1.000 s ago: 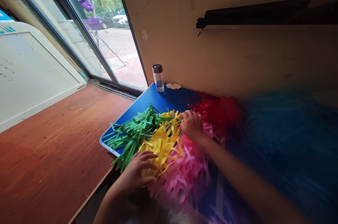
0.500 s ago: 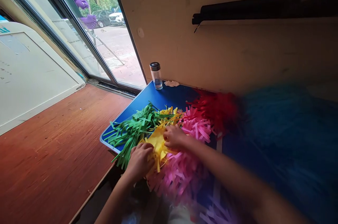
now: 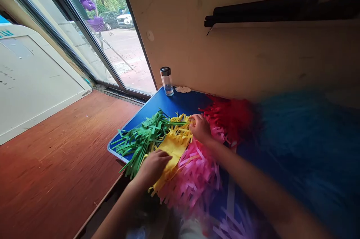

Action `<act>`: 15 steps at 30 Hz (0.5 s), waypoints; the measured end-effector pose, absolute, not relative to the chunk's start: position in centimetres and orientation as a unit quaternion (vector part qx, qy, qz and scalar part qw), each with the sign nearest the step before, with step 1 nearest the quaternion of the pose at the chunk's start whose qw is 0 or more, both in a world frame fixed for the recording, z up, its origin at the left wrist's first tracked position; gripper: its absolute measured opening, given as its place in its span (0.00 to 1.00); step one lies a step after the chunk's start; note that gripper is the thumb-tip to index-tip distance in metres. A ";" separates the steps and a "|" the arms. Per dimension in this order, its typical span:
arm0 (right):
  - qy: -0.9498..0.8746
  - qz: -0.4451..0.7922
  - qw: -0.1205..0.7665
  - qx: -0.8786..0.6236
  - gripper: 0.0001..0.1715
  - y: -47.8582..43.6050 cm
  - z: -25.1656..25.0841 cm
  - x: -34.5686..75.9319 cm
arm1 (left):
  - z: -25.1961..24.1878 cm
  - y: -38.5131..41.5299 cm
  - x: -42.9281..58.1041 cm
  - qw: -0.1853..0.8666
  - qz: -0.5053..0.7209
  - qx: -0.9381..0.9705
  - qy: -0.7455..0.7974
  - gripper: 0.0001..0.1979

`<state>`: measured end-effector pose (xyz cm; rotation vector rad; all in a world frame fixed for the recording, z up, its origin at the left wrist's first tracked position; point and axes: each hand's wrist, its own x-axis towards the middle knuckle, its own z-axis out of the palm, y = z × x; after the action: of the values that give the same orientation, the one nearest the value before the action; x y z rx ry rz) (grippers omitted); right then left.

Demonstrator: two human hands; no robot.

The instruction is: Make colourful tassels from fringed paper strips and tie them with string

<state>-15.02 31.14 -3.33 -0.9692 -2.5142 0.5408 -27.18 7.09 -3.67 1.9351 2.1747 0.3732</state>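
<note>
Wall (image 3: 239, 55) is filling 1 o'clock (clock ctr = yellow sheet (image 3: 174, 147)); red-brown floor (image 3: 56, 160) is spreading at 9. Blue table (image 3: 182, 105) is carrying the sheet nr its L end. Door (image 3: 92, 44) is standing at 11, cars (image 3: 110, 19) showing thru; white board (image 3: 42, 70) is standing at 10. Teal pile (image 3: 303, 130), v. blurred, is showing at 3. Blk bar (image 3: 267, 13) is running along wall betw. 1 & 2.

Pink fringe (image 3: 197, 173) is lying betw. 4 & 5, touching yellow; green fringe (image 3: 144, 136) betw. 9 & 10, a few strands crossing yellow's far end. Red fringe (image 3: 230, 117) is sitting at 2, purple fringe (image 3: 233, 227) betw. 4 & 5, farther out.

L hand (image 3: 156, 162) is resting palm-down on yellow at 8, fingers loosely extended. R hand (image 3: 200, 127) is touching yellow's far strips at 2, fingers bending; can't tell if pinching.

Bottle (image 3: 167, 81), blk cap, is standing upright at 12; pale scrap (image 3: 182, 89) is lying just R of it.
</note>
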 end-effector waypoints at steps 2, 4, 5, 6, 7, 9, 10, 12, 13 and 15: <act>-0.897 0.203 0.226 -0.321 0.17 30.1 -2.7 -14.0 | -4.7 10.3 -26.4 0.127 0.130 0.682 0.708 0.15; -0.895 0.218 0.271 -0.279 0.13 29.2 -2.1 -12.5 | -5.6 12.3 -26.5 0.143 0.137 0.695 0.692 0.12; -0.892 0.225 0.294 -0.258 0.12 28.8 -1.8 -11.6 | -6.0 12.8 -26.8 0.154 0.141 0.700 0.683 0.11; -0.889 0.231 0.314 -0.240 0.11 28.5 -1.6 -10.8 | -6.2 13.1 -27.2 0.165 0.147 0.705 0.674 0.10; -0.887 0.235 0.327 -0.227 0.10 28.3 -1.5 -10.1 | -6.4 13.2 -27.7 0.174 0.154 0.706 0.669 0.10; -0.886 0.243 0.329 -0.218 0.09 27.9 -1.4 -8.9 | -6.8 13.1 -28.5 0.181 0.173 0.698 0.671 0.10; -0.886 0.254 0.325 -0.214 0.09 27.7 -1.4 -8.5 | -6.9 13.0 -28.8 0.180 0.184 0.689 0.677 0.10; -0.886 0.289 0.307 -0.192 0.07 27.1 -1.7 -8.2 | -7.1 12.9 -29.2 0.175 0.203 0.672 0.691 0.11; -0.887 0.308 0.296 -0.178 0.06 26.8 -1.9 -8.2 | -7.1 12.9 -29.2 0.174 0.211 0.667 0.693 0.11; -0.887 0.335 0.276 -0.157 0.05 26.2 -2.4 -8.4 | -7.0 12.8 -29.1 0.178 0.217 0.671 0.686 0.11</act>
<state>-8.38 26.17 -2.35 -0.4209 -2.3827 0.9003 -29.06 12.80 -7.03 1.8990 1.9408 0.6127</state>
